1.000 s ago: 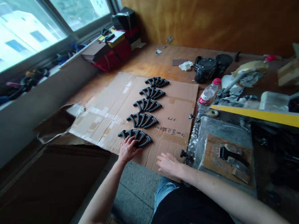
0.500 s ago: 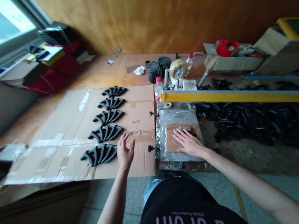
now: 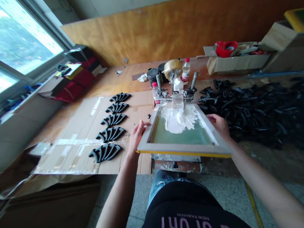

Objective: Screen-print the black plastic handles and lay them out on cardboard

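Note:
A screen printing frame [image 3: 181, 147], with a pale rim and yellow lower edge, is tilted in front of me. White ink [image 3: 177, 122] covers the far part of its green mesh, and a clear block-like squeegee [image 3: 177, 102] stands at the far end. My left hand [image 3: 138, 134] is closed on the frame's left side. On the opposite side my right hand [image 3: 219, 125] grips the rim, its fingers partly hidden. Below the frame a metal base plate [image 3: 177, 158] shows only at its front edge. The wooden block on it is hidden.
Black curved handle-like parts [image 3: 112, 152] lie in several fanned groups on flattened cardboard [image 3: 72, 128] at left. A big pile of similar black parts [image 3: 251, 114] is at right. Behind stand bottles [image 3: 185, 70], dark tubs [image 3: 153, 76], a tape roll [image 3: 172, 69] and a cardboard box [image 3: 226, 65].
The screen frame, seen edge-on across the right before, is now lowered over the base plate. My right hand has left the wooden block, and both hands now hold the frame's sides.

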The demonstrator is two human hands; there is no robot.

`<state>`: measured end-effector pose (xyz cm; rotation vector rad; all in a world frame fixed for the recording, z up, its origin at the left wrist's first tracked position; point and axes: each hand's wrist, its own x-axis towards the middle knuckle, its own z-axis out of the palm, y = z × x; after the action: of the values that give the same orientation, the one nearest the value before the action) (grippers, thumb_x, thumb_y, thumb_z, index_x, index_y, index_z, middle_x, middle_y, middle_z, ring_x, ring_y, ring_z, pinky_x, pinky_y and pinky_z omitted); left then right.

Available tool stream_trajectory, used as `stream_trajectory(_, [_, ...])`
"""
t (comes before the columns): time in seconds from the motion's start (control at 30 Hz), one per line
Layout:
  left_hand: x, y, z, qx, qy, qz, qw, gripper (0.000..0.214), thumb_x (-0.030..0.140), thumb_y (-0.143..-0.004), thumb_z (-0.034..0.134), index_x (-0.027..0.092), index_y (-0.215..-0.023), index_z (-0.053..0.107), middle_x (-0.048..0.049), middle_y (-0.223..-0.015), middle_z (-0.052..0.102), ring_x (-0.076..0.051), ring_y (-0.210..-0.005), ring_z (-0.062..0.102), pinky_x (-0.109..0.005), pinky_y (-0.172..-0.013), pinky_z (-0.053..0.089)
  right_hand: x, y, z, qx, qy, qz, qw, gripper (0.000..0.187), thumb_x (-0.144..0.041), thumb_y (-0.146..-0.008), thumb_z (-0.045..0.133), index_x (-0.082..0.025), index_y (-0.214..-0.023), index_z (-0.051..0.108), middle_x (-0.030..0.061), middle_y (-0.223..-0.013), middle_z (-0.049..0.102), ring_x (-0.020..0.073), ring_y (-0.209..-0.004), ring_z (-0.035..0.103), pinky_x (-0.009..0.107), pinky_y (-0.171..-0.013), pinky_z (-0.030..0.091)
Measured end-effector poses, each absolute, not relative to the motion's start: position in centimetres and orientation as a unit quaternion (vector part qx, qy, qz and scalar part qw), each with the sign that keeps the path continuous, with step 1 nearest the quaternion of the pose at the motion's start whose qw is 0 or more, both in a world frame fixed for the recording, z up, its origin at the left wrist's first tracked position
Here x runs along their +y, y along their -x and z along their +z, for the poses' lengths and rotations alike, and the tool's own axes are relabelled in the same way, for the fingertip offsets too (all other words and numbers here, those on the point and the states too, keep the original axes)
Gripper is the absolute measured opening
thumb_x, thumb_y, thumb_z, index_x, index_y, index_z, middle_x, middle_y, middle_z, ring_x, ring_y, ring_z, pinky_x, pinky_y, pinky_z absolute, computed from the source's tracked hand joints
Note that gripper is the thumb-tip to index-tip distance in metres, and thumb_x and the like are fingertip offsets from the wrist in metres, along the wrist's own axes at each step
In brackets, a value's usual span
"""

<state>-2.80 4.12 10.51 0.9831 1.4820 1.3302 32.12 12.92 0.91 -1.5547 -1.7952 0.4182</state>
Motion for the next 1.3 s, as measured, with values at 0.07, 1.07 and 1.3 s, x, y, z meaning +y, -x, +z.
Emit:
stream_trajectory(0.07, [2.4,3.4,7.1,0.624,-0.399,0.465,0.486,0.055,0.058,-0.074,0.067,0.014,-0.106,0.068,0.0005,-0.065,0.063,-0.010,-0.052,0.052,-0.019,-0.047,0.037,14.0,-30.7,2.5,-0.708,0.583,0.133,0.376,0.035,-0.031,-0.090,0.051,-0.016,-0.119,0.065,0.0129,-0.116,0.067,0.0267,-0.102,0.065,0.044,-0.091,0.051])
stream_trajectory(1.07, [2.2,3.4,-1.1,0.667,-0.401,0.391,0.492,0.070,0.051,-0.076,0.063,0.011,-0.133,0.050,0.0040,-0.064,0.056,-0.010,-0.054,0.048,-0.021,-0.050,0.036,9.6,-21.4,3.7,-0.912,0.355,0.118,0.169,0.016,-0.023,-0.087,0.063,-0.023,-0.103,0.066,0.0007,-0.093,0.068,0.0160,-0.081,0.062,0.025,-0.067,0.042])
stream_trajectory(1.3, [2.5,3.8,6.3,0.630,-0.409,0.426,0.504,0.054,0.057,-0.079,0.061,0.019,-0.118,0.062,0.0035,-0.066,0.055,-0.009,-0.052,0.045,-0.020,-0.047,0.033,18.0,-23.9,8.9,-0.793,0.538,0.053,0.281,0.052,-0.037,-0.089,0.061,-0.027,-0.139,0.051,0.0050,-0.107,0.069,0.0190,-0.083,0.065,0.028,-0.073,0.049])
